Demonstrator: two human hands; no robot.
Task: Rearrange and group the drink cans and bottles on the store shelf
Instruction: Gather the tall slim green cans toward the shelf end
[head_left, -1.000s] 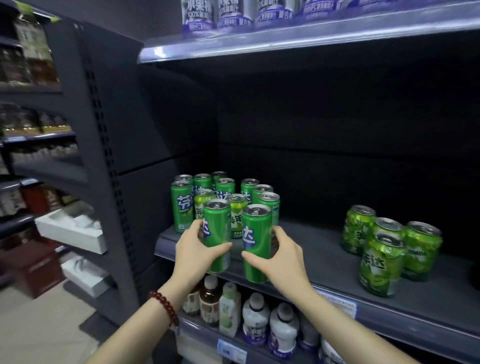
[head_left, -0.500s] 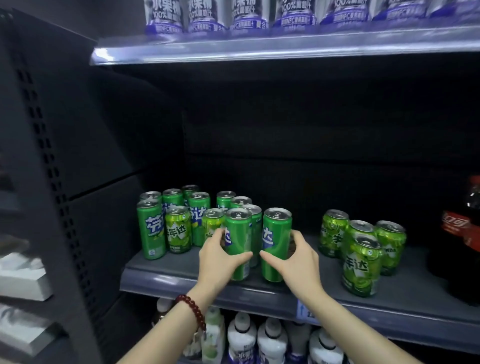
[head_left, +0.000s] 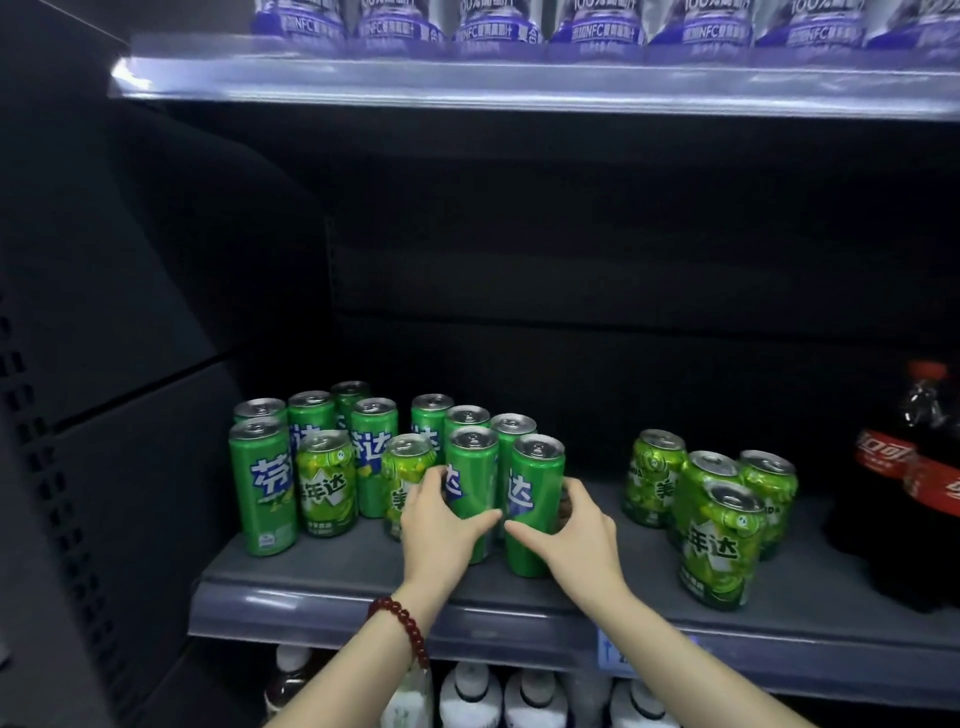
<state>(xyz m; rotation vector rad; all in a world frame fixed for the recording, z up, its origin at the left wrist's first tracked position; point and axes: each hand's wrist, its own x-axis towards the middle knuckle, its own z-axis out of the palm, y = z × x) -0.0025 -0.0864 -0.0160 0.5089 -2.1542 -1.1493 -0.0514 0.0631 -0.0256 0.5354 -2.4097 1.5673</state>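
Note:
Two tall slim green cans stand side by side at the front of the grey shelf (head_left: 322, 592). My left hand (head_left: 441, 525) grips the left tall can (head_left: 474, 467). My right hand (head_left: 576, 530) grips the right tall can (head_left: 537, 483). Behind and left of them stands a cluster of several tall green cans (head_left: 262, 483) mixed with short light-green cans (head_left: 326, 483). A separate group of short light-green cans (head_left: 719, 540) stands to the right, apart from my hands.
Dark cola bottles (head_left: 919, 467) with red labels stand at the far right of the shelf. Purple-labelled cartons (head_left: 592, 21) line the shelf above. White bottles (head_left: 470, 696) fill the shelf below. A blue price tag (head_left: 613, 652) sits on the shelf's front edge.
The view has swung right and closer, bringing the cola bottles into sight. Both hands keep their hold on the two tall cans, which still stand on the shelf.

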